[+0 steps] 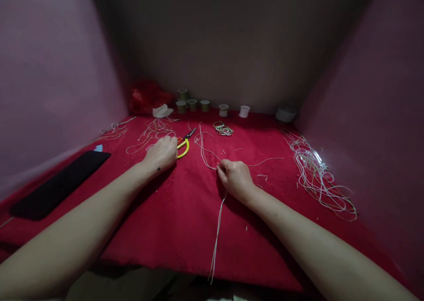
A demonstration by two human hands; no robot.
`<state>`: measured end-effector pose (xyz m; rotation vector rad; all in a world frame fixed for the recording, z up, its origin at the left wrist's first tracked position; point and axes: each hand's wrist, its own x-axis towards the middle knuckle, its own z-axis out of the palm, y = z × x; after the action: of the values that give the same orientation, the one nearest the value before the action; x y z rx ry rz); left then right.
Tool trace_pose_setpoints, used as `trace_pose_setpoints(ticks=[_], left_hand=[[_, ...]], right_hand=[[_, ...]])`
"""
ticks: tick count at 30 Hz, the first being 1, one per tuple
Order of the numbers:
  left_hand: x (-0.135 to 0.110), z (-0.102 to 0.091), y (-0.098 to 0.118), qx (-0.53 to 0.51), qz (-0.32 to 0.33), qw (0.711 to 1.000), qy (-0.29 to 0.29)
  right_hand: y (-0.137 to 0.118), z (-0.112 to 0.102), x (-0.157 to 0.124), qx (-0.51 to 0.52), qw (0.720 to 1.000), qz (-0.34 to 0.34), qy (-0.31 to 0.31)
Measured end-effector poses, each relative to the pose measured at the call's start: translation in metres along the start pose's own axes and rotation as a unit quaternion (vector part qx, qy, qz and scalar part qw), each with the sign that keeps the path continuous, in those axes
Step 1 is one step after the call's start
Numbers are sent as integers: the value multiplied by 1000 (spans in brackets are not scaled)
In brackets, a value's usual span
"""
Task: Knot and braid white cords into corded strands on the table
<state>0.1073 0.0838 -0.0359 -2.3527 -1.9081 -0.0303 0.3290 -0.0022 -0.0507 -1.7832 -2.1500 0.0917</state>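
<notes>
My right hand (236,178) rests on the red cloth (179,212), fingers pinched on thin white cords (217,234) that run from the fist down over the table's front edge and up toward the back. My left hand (162,153) lies to the left with its fingers curled onto the yellow handles of a pair of scissors (184,144), whose blades point toward the back.
A big tangle of white cord (314,173) lies at the right. More loose cords (149,133) and a small coiled bundle (223,129) sit farther back. Several thread spools (192,104) line the back wall. A black flat case (58,184) lies at the left.
</notes>
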Motion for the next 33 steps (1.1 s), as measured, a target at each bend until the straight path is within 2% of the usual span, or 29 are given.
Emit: trace_pose_setpoints(ticks=[12,19,22,24,27,30,33], left_hand=[[-3,-2,1,-2,15,1000,11],[-1,0,-1,-2,23,1000,22],[-4,-4,1,-2,17,999,40],[-9,-9,7,-10,20,997,76],[-18,-14,25,-132,86,981,115],[-26,-12,49,-306,154,938,54],[-32,-6,69,-350,174,920,17]], right_hand=[[6,-2,-6,40,999,-20,1],[7,-6,-8,56,998,-5,-7],[7,-5,-8,78,997,10,-1],[8,-4,-8,92,996,17,0],[7,-4,-8,102,995,22,-4],[4,-4,-8,93,995,31,-6],[2,-5,-7,83,996,38,-7]])
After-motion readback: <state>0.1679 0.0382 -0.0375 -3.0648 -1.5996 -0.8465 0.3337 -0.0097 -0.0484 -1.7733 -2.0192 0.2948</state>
